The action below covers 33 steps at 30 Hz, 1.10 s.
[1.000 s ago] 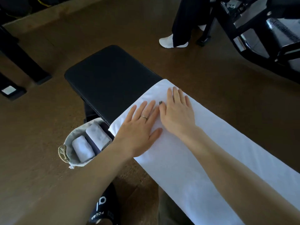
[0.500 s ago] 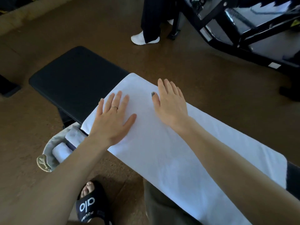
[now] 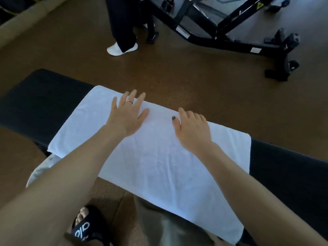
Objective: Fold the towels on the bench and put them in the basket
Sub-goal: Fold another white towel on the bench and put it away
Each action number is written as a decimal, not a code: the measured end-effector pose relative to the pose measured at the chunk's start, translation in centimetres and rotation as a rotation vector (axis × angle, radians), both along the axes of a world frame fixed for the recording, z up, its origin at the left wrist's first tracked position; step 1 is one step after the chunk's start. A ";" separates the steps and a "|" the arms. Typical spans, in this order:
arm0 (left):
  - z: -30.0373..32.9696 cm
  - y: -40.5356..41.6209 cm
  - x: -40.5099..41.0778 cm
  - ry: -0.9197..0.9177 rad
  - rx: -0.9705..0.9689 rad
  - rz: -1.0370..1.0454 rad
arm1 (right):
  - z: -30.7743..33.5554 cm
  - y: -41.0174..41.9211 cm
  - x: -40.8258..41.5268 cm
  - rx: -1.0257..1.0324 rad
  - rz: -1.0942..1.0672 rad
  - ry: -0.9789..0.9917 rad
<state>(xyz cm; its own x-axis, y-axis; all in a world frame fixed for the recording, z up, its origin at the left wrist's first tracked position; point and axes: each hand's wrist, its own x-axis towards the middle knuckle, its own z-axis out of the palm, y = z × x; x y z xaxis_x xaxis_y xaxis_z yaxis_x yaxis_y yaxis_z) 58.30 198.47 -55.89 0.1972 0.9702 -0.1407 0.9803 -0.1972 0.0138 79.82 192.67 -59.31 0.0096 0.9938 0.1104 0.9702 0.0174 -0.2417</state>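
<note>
We are smoothing a white towel that is lying flat along the black padded tabletop, its near long edge hanging a little over the side toward us. Our left hand is resting palm down near the towel's far edge with its fingers spread and straight, grasping nothing; our right hand is lying just beside it to the right, and its fingers are bending loosely over the far edge, though we cannot tell whether they are pinching the cloth or only pressing on it. The basket is sitting on the floor below the tabletop's near left side, mostly hidden under our left forearm, so its contents are not showing. To do this step well, we judge that we should be sweeping both palms outward from the middle toward the short ends, pressing lightly so the faint wrinkles near the centre are flattened, not pushed into ridges. We should also be squaring the long edges with the tabletop before folding, since a skewed start is likely to give an uneven fold. Beyond the tabletop, another person's legs and white shoe are standing by a black gym frame.
</note>
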 end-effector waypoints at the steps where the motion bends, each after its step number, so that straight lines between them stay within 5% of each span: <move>1: 0.0 -0.3 2.1 -0.020 -0.014 -0.068 | -0.5 -0.3 0.3 0.001 0.028 -0.007; 12: -0.6 -1.7 8.1 0.098 -0.104 -0.127 | -0.5 -6.1 12.7 -0.136 -0.238 -0.099; 16: -0.3 -5.0 14.2 -0.093 -0.049 -0.292 | -0.4 -5.3 10.3 0.005 -0.122 -0.044; 19: -2.0 -7.7 15.4 -0.033 -0.075 -0.419 | -0.9 -5.9 10.7 -0.015 -0.044 -0.013; 23: -3.1 -9.9 13.0 -0.021 0.007 -0.309 | -1.1 -7.7 14.4 -0.106 -0.127 -0.063; 33: -4.3 -25.5 15.6 -0.014 0.053 -0.925 | -1.0 -7.8 14.4 -0.157 -0.168 -0.077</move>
<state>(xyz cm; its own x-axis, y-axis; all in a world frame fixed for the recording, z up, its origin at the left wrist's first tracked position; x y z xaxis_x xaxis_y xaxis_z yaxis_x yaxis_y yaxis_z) 73.94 172.99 -60.15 0.8978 0.4306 -0.0927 0.4319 -0.9019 -0.0067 94.17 184.88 -60.35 0.1736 0.9841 -0.0387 0.9719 -0.1775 -0.1543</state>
